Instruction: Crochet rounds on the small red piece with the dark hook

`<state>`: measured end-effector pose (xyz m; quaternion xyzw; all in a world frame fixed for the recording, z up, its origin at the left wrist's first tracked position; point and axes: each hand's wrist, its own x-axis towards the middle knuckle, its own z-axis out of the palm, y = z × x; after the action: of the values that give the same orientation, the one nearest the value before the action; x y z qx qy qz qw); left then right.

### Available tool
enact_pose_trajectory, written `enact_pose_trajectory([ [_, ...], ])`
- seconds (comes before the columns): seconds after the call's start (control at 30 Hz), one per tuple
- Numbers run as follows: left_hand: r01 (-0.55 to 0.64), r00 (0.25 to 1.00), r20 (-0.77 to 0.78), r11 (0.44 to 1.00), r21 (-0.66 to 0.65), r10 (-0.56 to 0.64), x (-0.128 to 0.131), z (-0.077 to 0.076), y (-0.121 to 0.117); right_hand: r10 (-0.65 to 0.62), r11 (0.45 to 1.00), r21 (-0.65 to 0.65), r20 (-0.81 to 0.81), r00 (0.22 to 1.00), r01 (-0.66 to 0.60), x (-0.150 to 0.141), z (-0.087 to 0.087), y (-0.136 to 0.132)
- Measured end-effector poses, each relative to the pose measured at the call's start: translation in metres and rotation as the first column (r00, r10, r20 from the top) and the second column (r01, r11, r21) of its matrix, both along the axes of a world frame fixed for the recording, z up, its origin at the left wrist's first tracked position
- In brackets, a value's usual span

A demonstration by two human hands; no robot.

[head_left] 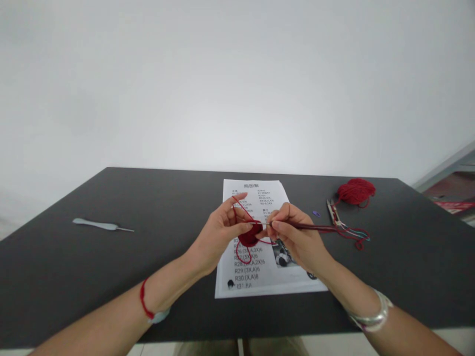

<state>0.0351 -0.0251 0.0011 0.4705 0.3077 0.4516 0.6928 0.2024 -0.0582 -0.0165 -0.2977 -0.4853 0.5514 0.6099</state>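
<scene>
In the head view, the left hand (217,237) pinches a small crocheted piece (249,238) with closed fingers, a loop of red yarn (237,206) rising above them. The right hand (299,237) grips a crochet hook (306,226) just beside them, while a yarn ball (356,192) lies beyond. Slack yarn could slip off the hook's tip.

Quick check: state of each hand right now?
Left hand: closed, holding the red crocheted piece.
Right hand: closed, holding a crochet hook.
</scene>
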Motion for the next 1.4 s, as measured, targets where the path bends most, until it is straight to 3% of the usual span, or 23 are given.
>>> enact_pose_trajectory([
  [0.33,-0.026,0.999,-0.024,0.999,0.034,0.027,0.002,0.003,-0.002,-0.178,0.978,0.138,0.151,0.972,0.157,-0.002,-0.006,-0.004],
  [0.6,-0.090,0.995,-0.034,0.996,0.020,0.090,0.005,0.005,-0.005,-0.353,0.924,0.275,0.341,0.871,0.266,-0.008,-0.008,-0.010],
  [0.73,-0.098,0.993,-0.063,0.994,0.044,0.101,0.006,0.003,-0.006,-0.454,0.869,0.391,0.381,0.806,0.305,-0.011,-0.010,-0.010],
  [0.87,-0.130,0.986,-0.094,0.987,0.096,0.139,0.006,0.000,-0.006,-0.477,0.859,0.398,0.398,0.784,0.321,-0.013,-0.011,-0.011],
  [0.93,-0.157,0.979,-0.108,0.979,0.131,0.171,0.007,-0.001,-0.006,-0.515,0.832,0.443,0.394,0.761,0.334,-0.015,-0.012,-0.013],
  [1.07,-0.181,0.973,-0.121,0.975,0.126,0.196,0.009,-0.002,-0.006,-0.618,0.727,0.631,0.431,0.657,0.271,-0.019,-0.015,-0.016],
  [1.13,-0.182,0.973,-0.122,0.977,0.114,0.196,0.009,-0.001,-0.007,-0.612,0.741,0.609,0.436,0.660,0.284,-0.019,-0.016,-0.016],
  [1.27,-0.173,0.977,-0.110,0.979,0.104,0.184,0.008,0.000,-0.006,-0.518,0.831,0.441,0.387,0.763,0.340,-0.017,-0.015,-0.014],
  [1.33,-0.164,0.980,-0.100,0.982,0.094,0.173,0.007,0.001,-0.005,-0.532,0.806,0.507,0.392,0.750,0.306,-0.017,-0.016,-0.013],
  [1.4,-0.160,0.981,-0.096,0.983,0.086,0.168,0.007,0.002,-0.005,-0.586,0.741,0.621,0.413,0.697,0.255,-0.018,-0.018,-0.013],
])
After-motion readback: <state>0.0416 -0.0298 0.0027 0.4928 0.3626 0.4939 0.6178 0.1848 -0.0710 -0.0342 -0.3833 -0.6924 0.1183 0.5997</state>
